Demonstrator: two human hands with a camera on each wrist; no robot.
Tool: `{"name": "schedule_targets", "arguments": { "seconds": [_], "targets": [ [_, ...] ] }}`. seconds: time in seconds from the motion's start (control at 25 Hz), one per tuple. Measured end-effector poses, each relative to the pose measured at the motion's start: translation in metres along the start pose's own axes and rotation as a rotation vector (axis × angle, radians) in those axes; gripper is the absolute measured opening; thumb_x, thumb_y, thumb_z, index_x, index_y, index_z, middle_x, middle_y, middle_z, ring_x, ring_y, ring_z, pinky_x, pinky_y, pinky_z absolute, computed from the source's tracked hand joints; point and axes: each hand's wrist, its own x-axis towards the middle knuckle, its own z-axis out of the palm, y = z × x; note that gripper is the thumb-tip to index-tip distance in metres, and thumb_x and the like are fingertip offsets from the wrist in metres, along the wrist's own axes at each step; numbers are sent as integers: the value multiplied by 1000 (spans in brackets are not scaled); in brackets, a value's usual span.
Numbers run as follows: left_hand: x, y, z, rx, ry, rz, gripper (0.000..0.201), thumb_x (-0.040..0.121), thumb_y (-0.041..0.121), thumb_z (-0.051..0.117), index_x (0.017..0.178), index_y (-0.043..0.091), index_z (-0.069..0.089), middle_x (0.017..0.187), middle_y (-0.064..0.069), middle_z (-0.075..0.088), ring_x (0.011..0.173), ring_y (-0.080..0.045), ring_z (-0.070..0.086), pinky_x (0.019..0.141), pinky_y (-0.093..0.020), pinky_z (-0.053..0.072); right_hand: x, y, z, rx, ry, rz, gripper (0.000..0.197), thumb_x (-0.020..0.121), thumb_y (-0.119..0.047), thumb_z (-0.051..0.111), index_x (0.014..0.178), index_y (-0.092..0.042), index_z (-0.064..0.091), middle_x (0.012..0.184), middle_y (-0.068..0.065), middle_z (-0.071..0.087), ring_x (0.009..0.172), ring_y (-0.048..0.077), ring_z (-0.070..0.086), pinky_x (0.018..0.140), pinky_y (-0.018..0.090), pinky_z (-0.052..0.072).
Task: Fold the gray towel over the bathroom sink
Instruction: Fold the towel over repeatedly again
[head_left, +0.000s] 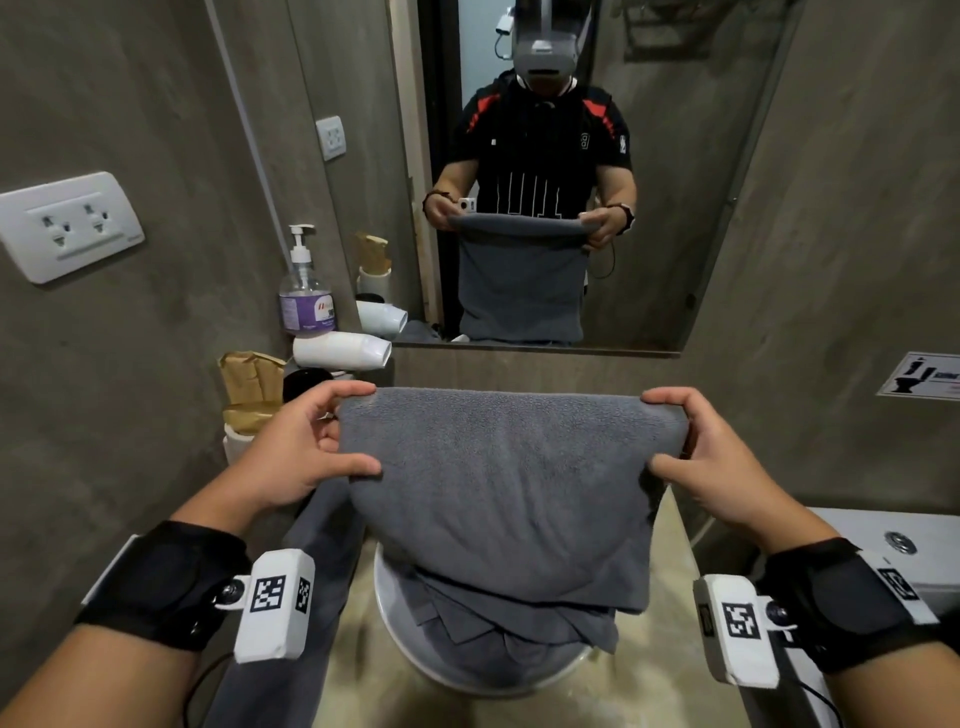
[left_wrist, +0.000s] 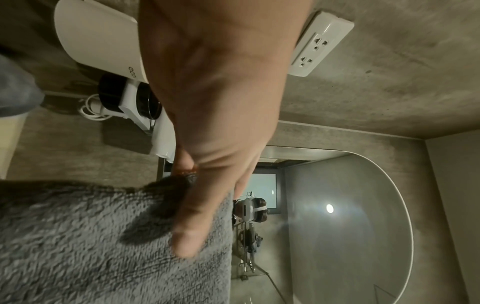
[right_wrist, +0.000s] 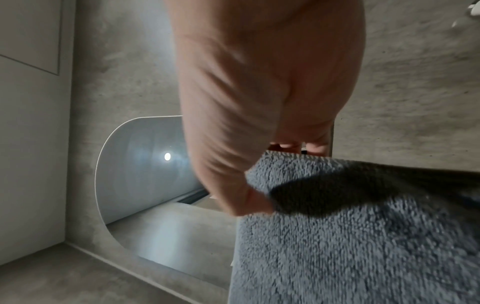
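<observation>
A gray terry towel (head_left: 509, 483) hangs folded over itself above the white round sink (head_left: 395, 618), its lower layers bunched in the basin. My left hand (head_left: 332, 441) pinches the towel's upper left corner, thumb on the near face. My right hand (head_left: 675, 441) pinches the upper right corner the same way. The left wrist view shows my thumb (left_wrist: 192, 232) pressed on the towel (left_wrist: 91, 246). In the right wrist view my thumb (right_wrist: 246, 199) pinches the towel (right_wrist: 363, 236) edge. The far fingers are hidden behind the cloth.
A mirror (head_left: 675, 208) fills the wall ahead. At the back left stand a pump bottle (head_left: 306, 296), a white hair dryer (head_left: 343, 351) and brown paper bags (head_left: 249, 384). A wall socket (head_left: 67, 226) sits left. A second gray cloth (head_left: 311, 561) drapes left of the sink. A toilet tank (head_left: 893, 545) is right.
</observation>
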Motion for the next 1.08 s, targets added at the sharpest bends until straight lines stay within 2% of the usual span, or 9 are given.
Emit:
{"name": "schedule_targets", "arguments": {
  "seconds": [0.12,0.24,0.4,0.52,0.72,0.8,0.92,1.0,1.08],
  "targets": [
    [3,-7,1,201,66,25,67,63,2,90,119,26,62,106,-12,69,85,-37,68,84,-43,61,1,-10,10,-166,134,-11,52,80,5,64,120,-28,59,115,-9,62,101,8,60,86,26,50],
    [5,-13,0,429,143,116,47,73,5,85,107,34,67,94,-7,72,84,-36,67,79,-48,58,0,-16,12,-174,163,40,34,89,-8,60,111,-33,66,107,-16,65,102,10,61,89,37,53],
    [2,-12,-9,526,159,272,38,81,9,79,103,37,67,100,1,60,90,-10,59,80,-15,48,-1,-18,8,-149,207,51,15,90,-17,57,84,-27,67,88,-4,68,89,19,63,74,39,49],
    [1,-9,-12,288,103,204,26,91,5,68,110,23,68,108,0,69,106,-13,64,92,-24,50,-1,-17,12,44,230,75,20,91,-14,56,83,-21,72,88,10,71,84,22,64,70,36,46],
    [3,0,0,-199,148,99,28,102,3,47,118,21,60,97,9,75,93,-7,69,80,-21,52,-4,-23,13,201,315,24,35,94,-15,53,108,-45,65,110,-10,65,94,0,63,74,25,49],
    [1,7,-1,-321,179,134,31,104,9,46,124,29,57,92,11,73,83,-5,65,72,-20,53,-3,-26,10,244,306,-63,34,99,-17,53,115,-46,60,107,-18,66,86,-8,62,72,21,52],
    [1,18,-11,-128,232,243,30,101,30,49,127,39,61,106,20,69,94,-5,63,77,-22,53,-1,-33,5,240,300,-204,23,102,-20,53,111,-38,63,93,-12,70,80,-3,61,68,15,52],
    [1,23,-14,19,248,306,27,103,31,49,121,38,67,115,17,69,103,0,63,84,-15,51,2,-34,6,186,304,-244,22,103,-21,51,103,-34,68,95,-16,69,84,-4,60,74,11,48],
    [0,23,-12,97,242,282,25,104,26,51,112,38,71,110,15,72,96,3,63,73,-9,49,2,-30,9,143,285,-215,22,103,-22,51,98,-33,70,97,-17,69,89,-2,59,81,14,47]
  ]
}}
